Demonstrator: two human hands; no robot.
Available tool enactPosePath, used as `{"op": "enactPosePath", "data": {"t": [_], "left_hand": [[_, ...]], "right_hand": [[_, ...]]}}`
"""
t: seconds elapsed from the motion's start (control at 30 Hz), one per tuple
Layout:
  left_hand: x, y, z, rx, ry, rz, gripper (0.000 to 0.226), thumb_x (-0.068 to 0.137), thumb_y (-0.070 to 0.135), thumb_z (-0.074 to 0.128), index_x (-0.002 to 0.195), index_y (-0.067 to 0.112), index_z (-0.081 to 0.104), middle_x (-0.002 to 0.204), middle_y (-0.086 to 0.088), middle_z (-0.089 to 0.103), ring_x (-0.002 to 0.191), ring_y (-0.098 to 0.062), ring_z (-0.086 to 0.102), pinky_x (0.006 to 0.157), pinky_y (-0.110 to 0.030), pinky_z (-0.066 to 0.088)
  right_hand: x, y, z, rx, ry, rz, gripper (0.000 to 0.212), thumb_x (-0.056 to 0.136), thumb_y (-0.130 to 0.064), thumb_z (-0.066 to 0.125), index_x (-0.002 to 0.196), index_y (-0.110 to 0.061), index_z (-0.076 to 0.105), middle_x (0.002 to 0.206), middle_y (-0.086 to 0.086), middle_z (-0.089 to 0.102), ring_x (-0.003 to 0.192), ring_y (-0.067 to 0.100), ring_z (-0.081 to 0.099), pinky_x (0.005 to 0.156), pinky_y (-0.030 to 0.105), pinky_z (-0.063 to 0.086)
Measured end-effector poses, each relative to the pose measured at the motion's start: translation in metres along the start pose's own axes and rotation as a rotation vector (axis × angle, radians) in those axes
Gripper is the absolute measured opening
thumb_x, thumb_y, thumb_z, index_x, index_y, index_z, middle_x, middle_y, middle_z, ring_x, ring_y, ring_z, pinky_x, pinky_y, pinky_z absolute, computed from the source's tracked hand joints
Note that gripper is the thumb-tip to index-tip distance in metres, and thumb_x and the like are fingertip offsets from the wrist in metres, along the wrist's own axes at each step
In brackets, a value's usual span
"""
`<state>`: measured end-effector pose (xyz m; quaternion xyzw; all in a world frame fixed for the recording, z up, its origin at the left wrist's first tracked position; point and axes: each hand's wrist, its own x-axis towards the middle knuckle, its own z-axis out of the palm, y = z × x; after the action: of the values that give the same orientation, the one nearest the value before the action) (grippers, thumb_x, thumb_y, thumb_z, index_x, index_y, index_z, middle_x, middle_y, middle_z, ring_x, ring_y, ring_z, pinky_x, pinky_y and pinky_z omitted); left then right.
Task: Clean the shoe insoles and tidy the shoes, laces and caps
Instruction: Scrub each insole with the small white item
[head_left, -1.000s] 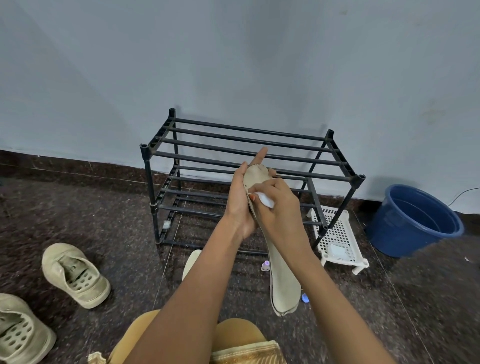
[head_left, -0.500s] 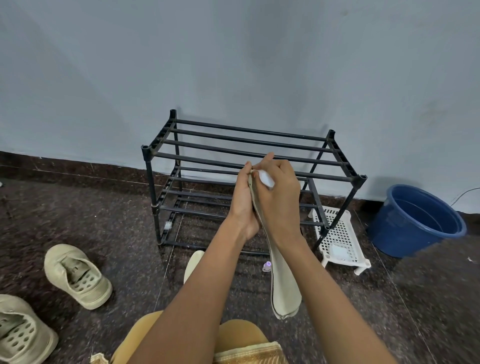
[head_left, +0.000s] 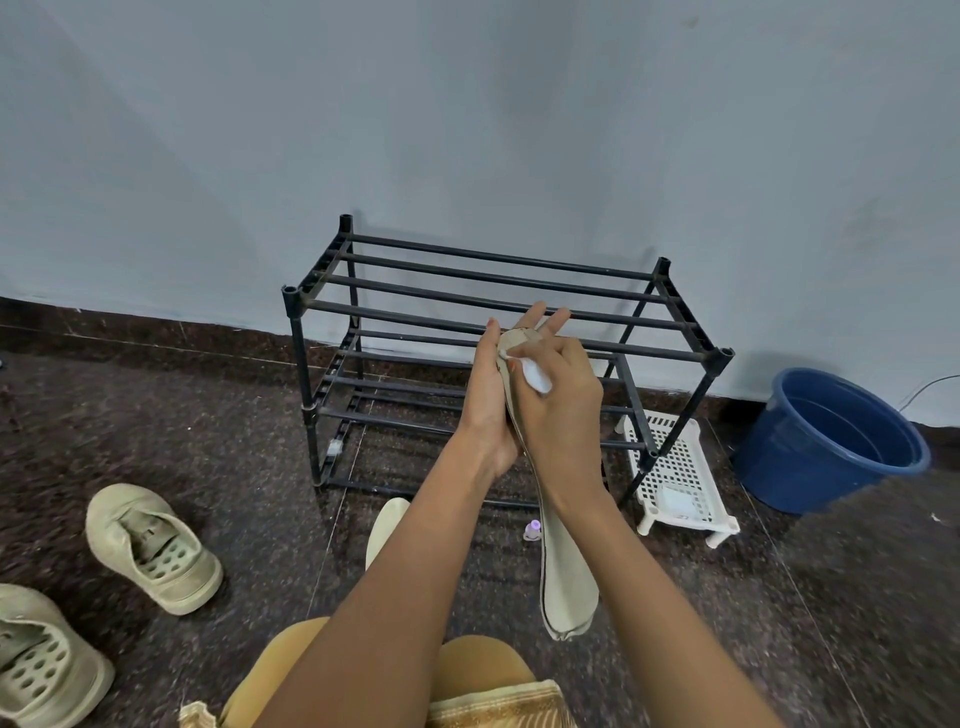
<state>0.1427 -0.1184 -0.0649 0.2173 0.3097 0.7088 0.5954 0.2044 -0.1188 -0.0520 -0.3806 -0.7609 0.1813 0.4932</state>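
Shoes in pale beige lie at the lower left of the frame on the dark speckled floor: one shoe is cut by the left edge, and the other shoe sits just up and right of it, both with their openings upward and no laces that I can make out. Right of them, at the lower middle, a second insole lies flat on the floor, partly hidden by the left forearm. Behind it, against the grey wall, stands a black two-tier shoe rack.

In front of the rack, at the centre of the frame, the left hand backs the held insole with fingers straight and thumb up along its left edge. The insole's toe end lies against those fingers and its heel end hangs down toward the knees. The right hand is curled round a white wad and presses it to the insole's upper part.

Below the hands a small purple cap sits on the floor just left of the hanging insole. Further right, a white perforated stand stands beside the rack's right leg with a white lump on it. A blue bucket stands at the right edge, near the wall.
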Motion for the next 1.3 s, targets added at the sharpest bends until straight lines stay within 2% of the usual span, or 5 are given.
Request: {"op": "enactPosePath", "data": {"t": [0.17, 0.7, 0.93, 1.1, 1.3], "left_hand": [[-0.001, 0.0, 0.002, 0.042, -0.02, 0.021, 0.054, 0.098, 0.05, 0.02, 0.132, 0.018, 0.047, 0.121, 0.003, 0.062, 0.104, -0.009, 0.062, 0.084, -0.022, 0.049], [-0.001, -0.001, 0.002, 0.025, -0.016, -0.017, 0.048, 0.099, 0.044, 0.026, 0.13, 0.016, 0.051, 0.118, 0.001, 0.065, 0.101, -0.011, 0.066, 0.084, -0.023, 0.054], [-0.001, 0.0, 0.001, 0.062, -0.034, 0.0, 0.049, 0.1, 0.045, 0.022, 0.131, 0.017, 0.049, 0.122, 0.004, 0.062, 0.101, -0.007, 0.065, 0.083, -0.02, 0.054], [0.0, 0.0, 0.002, 0.061, -0.022, 0.014, 0.052, 0.099, 0.046, 0.021, 0.136, 0.017, 0.044, 0.122, 0.007, 0.061, 0.101, -0.005, 0.064, 0.085, -0.022, 0.05], [-0.003, 0.0, 0.004, 0.052, -0.042, -0.005, 0.051, 0.1, 0.045, 0.022, 0.136, 0.018, 0.045, 0.132, 0.004, 0.056, 0.108, -0.007, 0.061, 0.084, -0.02, 0.053]], "right_hand": [[-0.003, 0.001, -0.003, -0.026, -0.07, -0.007, 0.017, 0.083, -0.002, 0.06, 0.097, -0.004, 0.068, 0.095, 0.003, 0.057, 0.098, 0.018, 0.055, 0.08, 0.01, 0.039], [0.014, 0.005, -0.003, 0.128, 0.174, 0.147, 0.012, 0.086, -0.008, 0.06, 0.096, -0.007, 0.067, 0.094, -0.001, 0.055, 0.081, -0.009, 0.049, 0.072, -0.002, 0.034], [0.008, 0.003, -0.004, 0.126, 0.047, 0.113, 0.016, 0.086, -0.003, 0.059, 0.099, -0.005, 0.067, 0.092, 0.002, 0.055, 0.08, -0.005, 0.052, 0.073, 0.002, 0.039], [-0.001, 0.007, -0.006, 0.076, -0.054, 0.054, 0.016, 0.084, -0.002, 0.059, 0.098, -0.004, 0.068, 0.091, 0.0, 0.053, 0.081, -0.016, 0.048, 0.074, -0.002, 0.035], [0.007, 0.005, -0.006, 0.062, 0.061, 0.055, 0.016, 0.085, -0.002, 0.06, 0.098, -0.005, 0.068, 0.091, 0.001, 0.055, 0.079, -0.006, 0.049, 0.075, 0.0, 0.035]]}}
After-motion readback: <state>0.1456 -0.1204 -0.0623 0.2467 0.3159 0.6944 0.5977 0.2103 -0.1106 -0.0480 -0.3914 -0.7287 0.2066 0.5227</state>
